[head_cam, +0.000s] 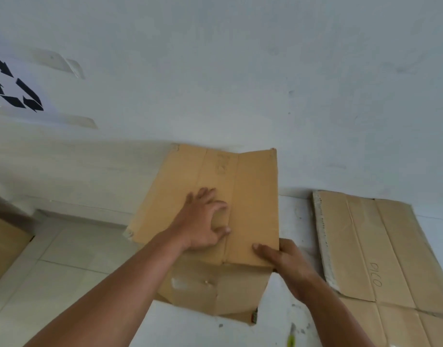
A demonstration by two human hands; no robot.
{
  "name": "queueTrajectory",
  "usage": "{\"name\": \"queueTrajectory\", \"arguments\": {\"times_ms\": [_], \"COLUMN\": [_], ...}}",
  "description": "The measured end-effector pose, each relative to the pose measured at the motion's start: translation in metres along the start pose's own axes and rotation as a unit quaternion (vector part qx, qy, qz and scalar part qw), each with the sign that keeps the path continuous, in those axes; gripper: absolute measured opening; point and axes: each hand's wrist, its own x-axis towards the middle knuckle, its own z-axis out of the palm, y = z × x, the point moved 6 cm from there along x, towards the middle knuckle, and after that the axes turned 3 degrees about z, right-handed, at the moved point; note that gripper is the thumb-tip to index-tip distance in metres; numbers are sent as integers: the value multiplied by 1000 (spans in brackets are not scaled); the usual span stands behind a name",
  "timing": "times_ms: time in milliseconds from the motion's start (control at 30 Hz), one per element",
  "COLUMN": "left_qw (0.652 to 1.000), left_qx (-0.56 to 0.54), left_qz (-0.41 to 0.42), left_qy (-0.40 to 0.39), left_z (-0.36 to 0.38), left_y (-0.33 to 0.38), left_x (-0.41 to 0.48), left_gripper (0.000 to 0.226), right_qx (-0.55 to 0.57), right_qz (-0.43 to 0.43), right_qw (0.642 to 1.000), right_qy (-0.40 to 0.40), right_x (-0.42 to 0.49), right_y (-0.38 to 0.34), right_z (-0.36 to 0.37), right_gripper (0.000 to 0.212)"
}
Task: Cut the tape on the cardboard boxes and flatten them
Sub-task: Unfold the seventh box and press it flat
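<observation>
A brown cardboard box [255,196] stands on the tiled floor against the white wall, its top flaps closed. My left hand [202,221] presses on the top with fingers curled, near the centre seam. My right hand [283,259] grips the near right corner of the top flap, thumb on top and fingers under the edge. The box's front face below is creased and dented. A yellow-green handled cutter [291,336] lies on the floor at the bottom edge, partly cut off by the frame.
Flattened cardboard [380,246] with handwriting lies on the floor to the right. Another brown box [5,249] stands at the left edge. A white sheet with a black recycling symbol [15,88] is taped to the wall at upper left.
</observation>
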Motion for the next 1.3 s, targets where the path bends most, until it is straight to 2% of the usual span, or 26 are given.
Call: {"name": "queueTrajectory", "arguments": {"times_ms": [67,233,333,400,500,633,767,867,933,967,1067,1167,1233,1300], "left_qw": [998,996,996,995,991,991,987,985,983,983,985,991,993,994], "left_qx": [55,72,67,68,92,60,72,69,65,67,75,74,88,95], "left_qz": [-16,-44,-54,-59,-51,-36,-10,-5,0,3,12,25,32,33], "left_qy": [35,-14,-22,-35,-78,-112,-145,-156,-170,-173,-155,-112,-71,-33], "left_z": [-3,17,16,19,32,60,107,138,157,165,182,190,195,198], "left_y": [-18,-38,-39,-42,-46,-64,-87,-104,-113,-116,-124,-127,-128,-128], "left_x": [-9,-21,-11,-8,-10,-20,-32,-32,-33,-34,-36,-39,-41,-42], "left_gripper": [63,66,64,64,69,73,79,78,78,78,75,71,69,70], "right_qx": [-4,39,9,-37,-67,-71,-185,-230,-293,-355,-528,-596,-627,-639], "right_qz": [10,33,2,1,49,87,74,118,139,133,21,-98,-115,-113], "right_qw": [999,997,986,975,972,967,944,928,904,882,807,781,760,750], "right_qy": [32,64,165,218,221,229,261,268,277,281,263,161,127,131], "right_x": [8,19,17,15,21,27,40,53,59,60,63,78,89,94], "right_y": [10,32,33,36,58,78,95,119,133,137,135,144,156,164], "right_z": [-7,5,7,10,11,9,20,31,37,42,72,110,122,124], "right_gripper": [32,27,17,22,32,32,35,46,59,65,68,60,59,59]}}
